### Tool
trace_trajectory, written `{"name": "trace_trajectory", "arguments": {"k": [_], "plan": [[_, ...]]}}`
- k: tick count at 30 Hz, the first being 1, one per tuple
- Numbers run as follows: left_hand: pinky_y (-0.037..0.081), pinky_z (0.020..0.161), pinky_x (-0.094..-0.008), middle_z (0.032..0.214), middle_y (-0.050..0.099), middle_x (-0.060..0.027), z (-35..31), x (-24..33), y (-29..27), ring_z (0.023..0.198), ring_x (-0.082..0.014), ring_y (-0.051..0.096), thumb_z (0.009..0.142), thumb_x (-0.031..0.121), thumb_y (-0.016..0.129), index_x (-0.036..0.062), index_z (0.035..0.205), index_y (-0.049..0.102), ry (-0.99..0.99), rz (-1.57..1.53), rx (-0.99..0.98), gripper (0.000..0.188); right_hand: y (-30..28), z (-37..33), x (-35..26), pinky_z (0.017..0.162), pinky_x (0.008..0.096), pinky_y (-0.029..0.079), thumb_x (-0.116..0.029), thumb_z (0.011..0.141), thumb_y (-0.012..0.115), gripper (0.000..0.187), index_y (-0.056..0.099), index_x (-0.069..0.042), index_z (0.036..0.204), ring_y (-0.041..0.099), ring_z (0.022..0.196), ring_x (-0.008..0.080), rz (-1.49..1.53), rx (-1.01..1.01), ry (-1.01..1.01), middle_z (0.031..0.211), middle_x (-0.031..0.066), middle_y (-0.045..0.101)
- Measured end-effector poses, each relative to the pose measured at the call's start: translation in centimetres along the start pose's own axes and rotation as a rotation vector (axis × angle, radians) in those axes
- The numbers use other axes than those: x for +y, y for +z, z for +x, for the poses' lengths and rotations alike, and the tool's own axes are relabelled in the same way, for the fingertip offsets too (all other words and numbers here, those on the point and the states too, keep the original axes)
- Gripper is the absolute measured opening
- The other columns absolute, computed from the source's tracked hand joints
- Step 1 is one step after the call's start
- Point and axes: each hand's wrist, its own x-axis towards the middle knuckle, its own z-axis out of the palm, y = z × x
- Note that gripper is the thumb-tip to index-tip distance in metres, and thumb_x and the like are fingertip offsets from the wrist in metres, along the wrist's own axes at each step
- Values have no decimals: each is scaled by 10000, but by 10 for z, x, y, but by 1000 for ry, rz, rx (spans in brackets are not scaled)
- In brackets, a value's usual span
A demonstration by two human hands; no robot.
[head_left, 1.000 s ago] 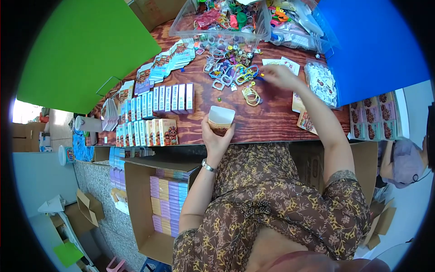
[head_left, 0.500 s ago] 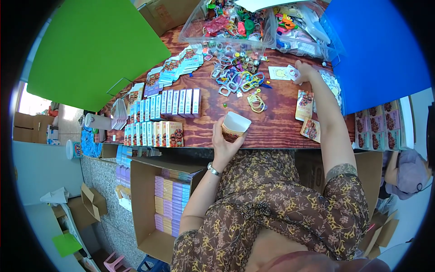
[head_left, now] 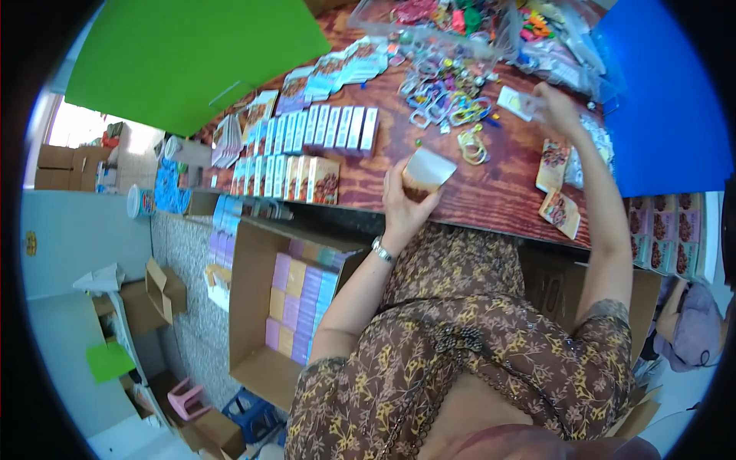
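Note:
My left hand point(head_left: 402, 205) is wrapped around a small open carton box point(head_left: 426, 176), with its pale flap standing up, near the table's front edge. Farther back on the right, my right hand point(head_left: 560, 111) is at a small white card point(head_left: 515, 103) with a yellow picture. Motion blur and the hand's own angle hide whether its fingertips grip anything. Rubber-band-like loops and small trinkets point(head_left: 448, 96) lie in a heap left of that hand. Below it, two flat orange cartons point(head_left: 553, 165) rest beside my right forearm.
Rows of small filled-out boxes point(head_left: 287, 178) stand on the left of the wooden table point(head_left: 368, 180). Flat cartons point(head_left: 353, 65) fan out behind them. Clear bins point(head_left: 429, 34) of colourful trinkets are at the back. Green point(head_left: 192, 61) and blue point(head_left: 663, 100) panels flank the table.
The whole view has shifted and tilted, so the table appears higher and farther right. My left hand still holds the carton box. My right hand stays by the white card, now blurred.

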Motion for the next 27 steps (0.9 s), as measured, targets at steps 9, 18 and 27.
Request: {"name": "trace_trajectory", "arguments": {"k": [9,18,27], "plan": [[448,889,-449,1068,580,-159,-1,9,1,1020,-359,544,689,182,890,12,1238,530,62,183,32,678,-59,-87,-207,721,286,524,-4,946,619,249,644,-22,1194,654,873,124,800,76,-312,1013,56,674],[437,855,-443,1049,571,-161,-6,12,-6,990,-350,528,680,202,893,18,1180,538,49,234,22,641,-41,-85,-226,690,376,541,66,751,678,399,703,-78,1122,659,826,273,442,260,-693,930,90,640],[443,845,-451,1028,569,-158,-10,9,-9,995,-352,535,683,215,892,16,1152,536,39,228,4,622,-35,-81,-227,706,368,550,88,731,670,412,713,-107,1092,650,849,271,403,206,-738,921,83,634]]}}
